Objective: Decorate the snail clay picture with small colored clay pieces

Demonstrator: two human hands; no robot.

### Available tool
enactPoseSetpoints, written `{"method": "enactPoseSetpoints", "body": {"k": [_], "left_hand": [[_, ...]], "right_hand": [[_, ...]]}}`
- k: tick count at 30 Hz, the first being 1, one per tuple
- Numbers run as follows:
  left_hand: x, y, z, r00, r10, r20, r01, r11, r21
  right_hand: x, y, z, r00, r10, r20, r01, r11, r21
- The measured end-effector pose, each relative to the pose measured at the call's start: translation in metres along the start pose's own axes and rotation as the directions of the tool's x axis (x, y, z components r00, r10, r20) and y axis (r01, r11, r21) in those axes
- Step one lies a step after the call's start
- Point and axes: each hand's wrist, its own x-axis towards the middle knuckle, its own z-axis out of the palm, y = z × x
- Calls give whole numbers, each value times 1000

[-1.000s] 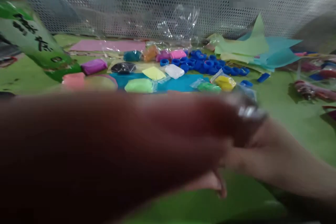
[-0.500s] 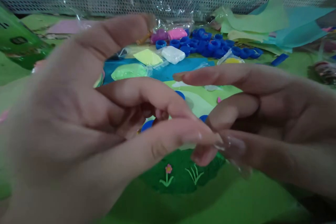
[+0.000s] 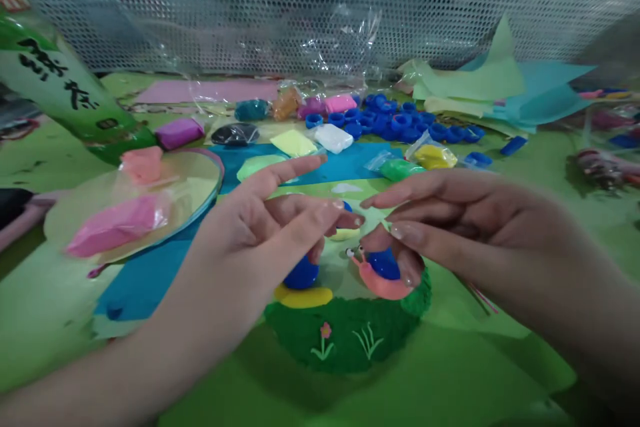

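Head view: right hand (image 3: 450, 233) grip pinches a blue-shelled pink clay snail (image 3: 383, 282), likely steadying it on the green clay mound (image 3: 345, 337) below; left hand (image 3: 260, 227) grip spread, empty.

At the far side, in front of you, a white mesh screen (image 3: 250, 7) full of small holes runs the whole width from left to right. The grey shapes behind it are too blurred to make out. Crumpled clear plastic film (image 3: 345, 40) rests against its foot near the middle. Below you a green tabletop (image 3: 545, 153) stretches from the screen to the near edge. The light is dim and even, and shadows are soft.
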Motion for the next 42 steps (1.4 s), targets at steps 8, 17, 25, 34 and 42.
{"method": "enactPoseSetpoints", "body": {"k": [8,17,25,34,42], "left_hand": [[-10,7,9,980,148,135,-158,985,65],[-9,6,9,978,163,131,-184,969,163],[-9,4,12,989,110,102,-129,971,199],[1,1,2,995,48,87,-67,970,232],[-2,-4,8,997,-65,46,68,994,-80]], "right_hand": [[-3,1,3,997,33,63,-33,999,0],[-3,2,11,995,-23,97,28,998,-55],[-6,9,10,977,-199,78,213,940,-266],[-8,11,5,889,-431,154,424,650,-631],[-8,2,2,860,-509,-33,417,740,-528]]}}
